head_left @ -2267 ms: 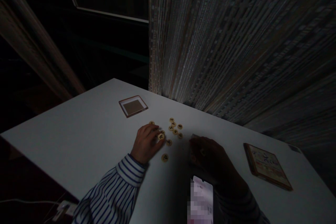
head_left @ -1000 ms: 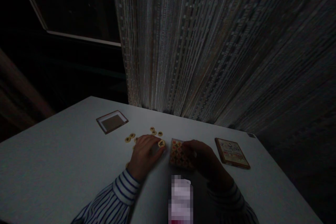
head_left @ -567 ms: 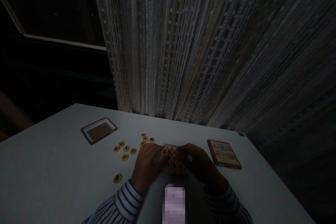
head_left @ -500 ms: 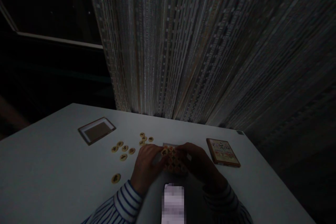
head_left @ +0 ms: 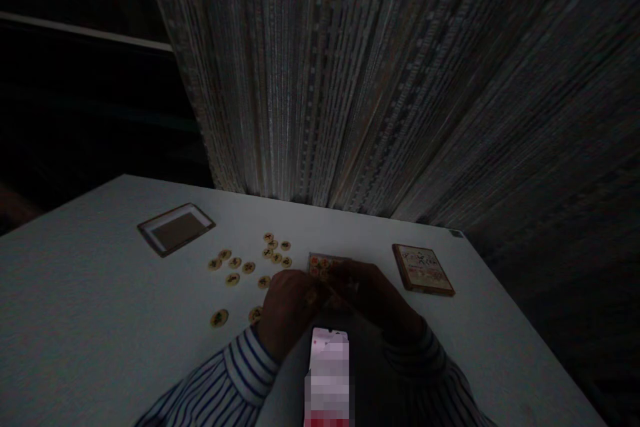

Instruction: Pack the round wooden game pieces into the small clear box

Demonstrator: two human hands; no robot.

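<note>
A shallow tray [head_left: 320, 260] of Chinese chess pieces with red markings lies between my two hands, partly covered by them. My left hand [head_left: 290, 307] is closed at the tray's left near side, and a pale round Chinese chess piece [head_left: 310, 296] shows dimly at its fingers. From the right, my right hand [head_left: 377, 297] reaches over the tray with bent fingers close to the left fingertips. Whatever those right fingers hold is hidden in the dark. Left of my left hand, loose Chinese chess pieces [head_left: 249, 267] with dark markings lie scattered.
A phone [head_left: 330, 360] with a lit screen lies nearest me, between my forearms. An open box half [head_left: 183, 231] is at the table's left, and a printed box lid [head_left: 425, 269] at the right. Behind the white table [head_left: 125, 293] hangs a string curtain [head_left: 300, 80].
My left hand has turned and moved closer to the right one, its piece now less visible. More of the loose pieces show beside it. The whole view has shifted slightly.
</note>
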